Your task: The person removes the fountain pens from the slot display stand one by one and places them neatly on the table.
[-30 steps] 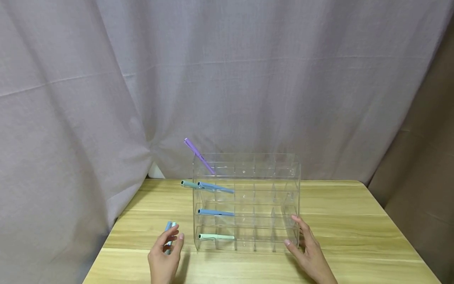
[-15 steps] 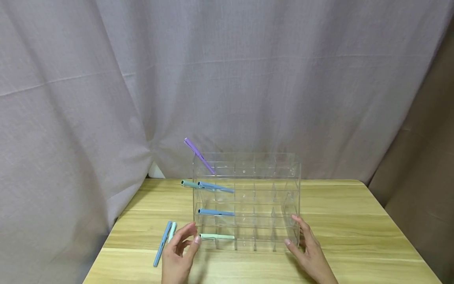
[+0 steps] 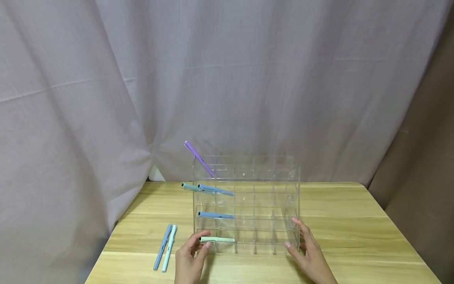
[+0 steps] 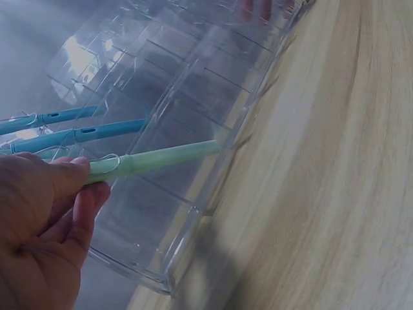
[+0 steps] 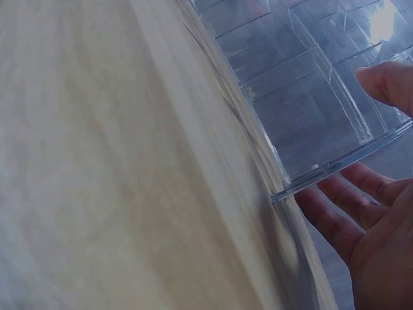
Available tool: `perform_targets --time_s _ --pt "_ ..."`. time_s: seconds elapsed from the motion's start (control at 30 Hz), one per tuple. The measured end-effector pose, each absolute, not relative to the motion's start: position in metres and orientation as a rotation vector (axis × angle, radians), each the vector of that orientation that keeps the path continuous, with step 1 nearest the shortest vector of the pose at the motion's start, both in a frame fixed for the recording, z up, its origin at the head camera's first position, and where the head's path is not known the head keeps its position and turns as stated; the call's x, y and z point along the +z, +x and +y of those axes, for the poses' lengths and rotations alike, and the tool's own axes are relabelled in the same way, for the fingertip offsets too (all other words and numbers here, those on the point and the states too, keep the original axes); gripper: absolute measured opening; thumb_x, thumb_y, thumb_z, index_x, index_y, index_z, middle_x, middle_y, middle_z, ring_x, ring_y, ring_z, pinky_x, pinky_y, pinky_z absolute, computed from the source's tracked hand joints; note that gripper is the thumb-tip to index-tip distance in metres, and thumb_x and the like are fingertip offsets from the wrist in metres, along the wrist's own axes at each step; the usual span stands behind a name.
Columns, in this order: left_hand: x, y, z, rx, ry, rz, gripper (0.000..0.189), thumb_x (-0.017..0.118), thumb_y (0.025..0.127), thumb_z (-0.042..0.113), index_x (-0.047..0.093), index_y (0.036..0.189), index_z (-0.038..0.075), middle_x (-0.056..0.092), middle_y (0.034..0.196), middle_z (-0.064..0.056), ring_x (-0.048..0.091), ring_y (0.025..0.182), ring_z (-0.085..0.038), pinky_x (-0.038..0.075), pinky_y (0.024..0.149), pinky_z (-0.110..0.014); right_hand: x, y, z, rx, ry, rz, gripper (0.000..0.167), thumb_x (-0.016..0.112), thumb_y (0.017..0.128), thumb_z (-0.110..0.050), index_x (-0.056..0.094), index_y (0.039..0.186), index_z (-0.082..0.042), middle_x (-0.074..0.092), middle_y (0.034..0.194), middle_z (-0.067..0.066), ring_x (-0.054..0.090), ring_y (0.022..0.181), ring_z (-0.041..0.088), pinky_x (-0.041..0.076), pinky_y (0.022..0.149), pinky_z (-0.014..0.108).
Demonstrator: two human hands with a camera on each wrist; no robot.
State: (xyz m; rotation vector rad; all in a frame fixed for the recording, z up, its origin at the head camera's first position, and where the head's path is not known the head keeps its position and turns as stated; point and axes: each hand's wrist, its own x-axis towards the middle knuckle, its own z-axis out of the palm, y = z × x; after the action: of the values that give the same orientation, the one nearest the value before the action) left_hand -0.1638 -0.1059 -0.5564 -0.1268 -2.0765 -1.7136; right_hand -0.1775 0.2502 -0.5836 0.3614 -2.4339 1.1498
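A clear acrylic pen rack [image 3: 244, 225] with stepped, divided shelves stands on the table. My left hand [image 3: 191, 256] is at its lower left, pinching the cap end of a light green pen [image 4: 161, 158] between thumb and fingers. The pen lies across the lowest shelf. On the shelves above are a blue pen [image 3: 216, 215], another blue pen [image 3: 218, 190] and a grey-green pen [image 3: 189, 186] that sticks out left. A purple pen [image 3: 199, 158] leans out of the top row. My right hand [image 3: 312, 254] holds the rack's right side wall, thumb in front and fingers outside.
Left of the rack, a blue pen [image 3: 162, 247] and a mint pen [image 3: 169, 248] lie side by side on the wooden table [image 3: 354, 244]. A grey curtain [image 3: 248, 79] hangs behind the table.
My left hand has moved right, from over the two loose pens to the light green pen on the lowest shelf, and now pinches it. My right hand has stayed at the rack.
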Motion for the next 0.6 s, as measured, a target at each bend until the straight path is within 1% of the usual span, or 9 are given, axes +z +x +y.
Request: perform_targets --time_s 0.1,0.17,0.23,0.33,0.37,0.4,0.47,0.5,0.6 --pt "-0.554 -0.164 -0.108 -1.738 -0.109 -2.056 0.033 0.080 0.088 -0.008 0.077 0.118 0.006 0.081 0.110 -0.014 0.075 0.090 -0.005 0.063 0.080 -0.020 -0.583 -0.178 0.250 1.141 0.354 -2.431 0.083 0.077 0.097 -0.008 0.034 0.167 -0.016 0.045 0.163 0.026 0.057 0.129 0.012 0.062 0.082 0.024" --pt "-0.551 -0.163 -0.112 -1.798 -0.087 -2.014 0.033 0.080 0.089 -0.007 0.076 0.120 0.003 0.081 0.111 -0.013 0.076 0.093 -0.005 0.063 0.082 -0.020 -0.583 -0.178 0.249 1.155 0.349 -2.435 0.082 0.077 0.097 -0.008 0.034 0.167 -0.017 0.045 0.163 0.026 0.056 0.130 0.009 0.061 0.083 0.024" --pt "-0.546 -0.160 -0.116 -1.877 -0.053 -1.943 0.035 0.079 0.089 -0.009 0.073 0.122 -0.003 0.082 0.110 -0.009 0.077 0.095 -0.005 0.063 0.082 -0.019 -0.583 -0.178 0.249 1.166 0.348 -2.448 0.082 0.076 0.098 -0.009 0.033 0.167 -0.017 0.043 0.164 0.027 0.058 0.132 0.020 0.060 0.084 0.024" --pt "-0.536 -0.156 -0.126 -1.990 -0.015 -1.799 0.039 0.075 0.090 -0.016 0.067 0.128 -0.011 0.083 0.110 -0.002 0.078 0.100 -0.006 0.063 0.085 -0.019 -0.584 -0.178 0.249 1.186 0.354 -2.456 0.082 0.075 0.099 -0.008 0.032 0.167 -0.016 0.041 0.164 0.029 0.060 0.130 0.050 0.062 0.083 0.029" --pt "-0.531 -0.154 -0.130 -2.013 -0.001 -1.759 0.040 0.073 0.090 -0.017 0.065 0.129 -0.013 0.083 0.109 0.001 0.078 0.101 -0.006 0.063 0.087 -0.019 -0.584 -0.178 0.249 1.192 0.359 -2.455 0.082 0.075 0.099 -0.008 0.031 0.167 -0.016 0.041 0.164 0.030 0.059 0.128 0.055 0.062 0.082 0.029" --pt "-0.526 -0.152 -0.134 -2.033 0.009 -1.721 0.040 0.071 0.091 -0.018 0.064 0.130 -0.014 0.083 0.109 0.002 0.078 0.101 -0.006 0.063 0.088 -0.019 -0.584 -0.178 0.249 1.188 0.358 -2.458 0.082 0.075 0.099 -0.008 0.031 0.167 -0.016 0.040 0.165 0.030 0.058 0.129 0.056 0.062 0.082 0.029" --pt "-0.516 -0.149 -0.140 -2.052 0.022 -1.669 0.039 0.068 0.093 -0.019 0.061 0.131 -0.016 0.083 0.108 0.004 0.079 0.102 -0.007 0.062 0.090 -0.019 -0.584 -0.177 0.249 1.178 0.350 -2.455 0.082 0.075 0.099 -0.009 0.032 0.167 -0.017 0.041 0.165 0.029 0.060 0.135 0.035 0.061 0.082 0.028" --pt "-0.511 -0.147 -0.143 -2.057 0.021 -1.649 0.038 0.066 0.094 -0.020 0.061 0.131 -0.016 0.083 0.108 0.004 0.079 0.102 -0.007 0.062 0.090 -0.019 -0.583 -0.177 0.249 1.171 0.346 -2.455 0.082 0.075 0.099 -0.009 0.032 0.167 -0.017 0.041 0.165 0.028 0.059 0.134 0.031 0.061 0.083 0.027" --pt "-0.503 -0.143 -0.149 -2.057 0.008 -1.630 0.032 0.065 0.096 -0.018 0.063 0.128 -0.017 0.083 0.105 0.001 0.079 0.097 -0.009 0.063 0.086 -0.021 -0.583 -0.177 0.251 1.155 0.328 -2.454 0.082 0.076 0.098 -0.009 0.033 0.167 -0.018 0.042 0.166 0.026 0.045 0.134 -0.005 0.059 0.083 0.024"
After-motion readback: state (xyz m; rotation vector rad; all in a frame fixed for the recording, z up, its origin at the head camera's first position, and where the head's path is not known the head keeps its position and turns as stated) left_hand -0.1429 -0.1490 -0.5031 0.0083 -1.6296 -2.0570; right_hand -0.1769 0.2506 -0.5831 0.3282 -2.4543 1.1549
